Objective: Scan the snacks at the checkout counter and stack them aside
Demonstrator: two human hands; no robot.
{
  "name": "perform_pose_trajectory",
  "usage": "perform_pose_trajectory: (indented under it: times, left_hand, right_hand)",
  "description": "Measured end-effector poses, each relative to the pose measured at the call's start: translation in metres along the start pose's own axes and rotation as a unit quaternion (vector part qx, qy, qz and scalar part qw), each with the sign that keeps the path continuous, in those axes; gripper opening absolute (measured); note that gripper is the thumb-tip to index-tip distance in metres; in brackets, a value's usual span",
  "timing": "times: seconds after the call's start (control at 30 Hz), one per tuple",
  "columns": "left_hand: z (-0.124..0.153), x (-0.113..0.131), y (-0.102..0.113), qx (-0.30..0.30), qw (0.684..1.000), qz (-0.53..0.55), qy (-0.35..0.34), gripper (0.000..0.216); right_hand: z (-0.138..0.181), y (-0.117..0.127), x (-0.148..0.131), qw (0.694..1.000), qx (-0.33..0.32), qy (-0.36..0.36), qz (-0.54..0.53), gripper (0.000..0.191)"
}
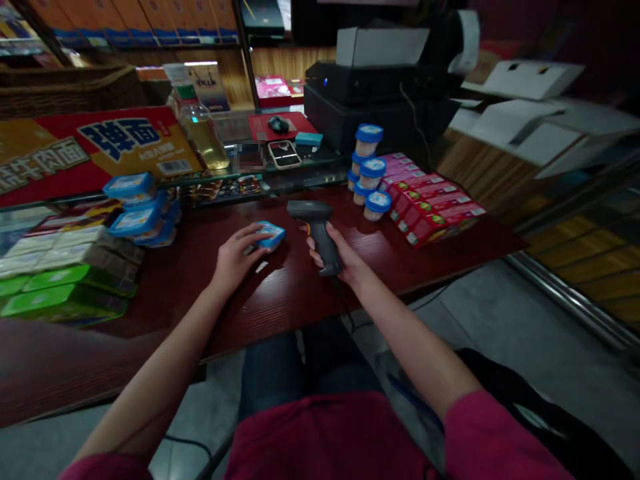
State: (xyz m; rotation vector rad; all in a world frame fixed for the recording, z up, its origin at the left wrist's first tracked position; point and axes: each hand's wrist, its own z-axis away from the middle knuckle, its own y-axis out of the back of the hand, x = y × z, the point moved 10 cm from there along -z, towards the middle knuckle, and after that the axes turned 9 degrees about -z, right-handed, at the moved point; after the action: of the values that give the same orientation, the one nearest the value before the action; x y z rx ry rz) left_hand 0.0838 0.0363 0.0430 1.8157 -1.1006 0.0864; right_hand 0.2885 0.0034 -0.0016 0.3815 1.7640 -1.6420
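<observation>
My right hand [345, 257] is wrapped round the handle of a dark grey barcode scanner [325, 243], held over the wooden table [280, 293]. The scanner's head points left, toward a small tub with a blue lid [270, 235]. Fingers of my left hand [237, 257] are closed about that tub, which rests on the table or just above it; I cannot tell which. A small white scrap [261, 267] lies close to my left hand. Past the scanner, several round tubs with blue lids [373, 173] stand stacked.
Red and pink boxes [425, 207] lie in rows at the right. At the left are blue-lidded rectangular tubs [135, 220] and green-and-white cartons [75, 287]. Behind stand a red-and-yellow carton [135, 143], a bottle [200, 130], a phone [284, 155] and a mouse [278, 125].
</observation>
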Motion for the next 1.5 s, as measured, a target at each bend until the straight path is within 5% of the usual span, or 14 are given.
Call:
perform_pose_trajectory:
  times: [0.13,0.5,0.73,0.97,1.1,1.2,1.33,1.5]
  left_hand:
    - [0.008,0.064,-0.058,-0.115,0.984,-0.041,-0.127,0.045]
    - [-0.051,0.204,-0.183,-0.093,0.962,-0.184,-0.179,0.034]
    - [-0.073,0.229,-0.22,-0.097,0.954,-0.236,-0.158,0.041]
    - [-0.082,0.227,-0.229,-0.096,0.958,-0.221,-0.159,0.04]
    - [-0.076,0.213,-0.205,-0.075,0.973,-0.15,-0.16,0.049]
    - [-0.067,0.174,-0.16,-0.028,0.98,-0.14,-0.136,0.051]
    - [-0.046,0.085,-0.067,0.065,0.976,-0.201,-0.054,0.053]
    - [0.004,-0.025,0.064,0.189,0.933,-0.295,0.08,0.062]
  right_hand:
    - [0.057,0.04,-0.036,0.998,0.04,0.042,0.015,0.056]
    - [0.162,0.099,-0.103,0.979,0.135,0.15,-0.002,0.05]
    - [0.173,0.106,-0.118,0.975,0.152,0.161,-0.006,0.048]
    - [0.161,0.097,-0.113,0.974,0.165,0.152,-0.014,0.048]
    - [0.149,0.085,-0.108,0.978,0.151,0.146,-0.012,0.048]
    - [0.129,0.068,-0.1,0.983,0.125,0.132,-0.015,0.045]
    - [0.084,0.033,-0.072,0.993,0.083,0.083,-0.018,0.04]
    - [0.008,-0.019,-0.008,0.999,0.031,-0.012,-0.023,0.039]
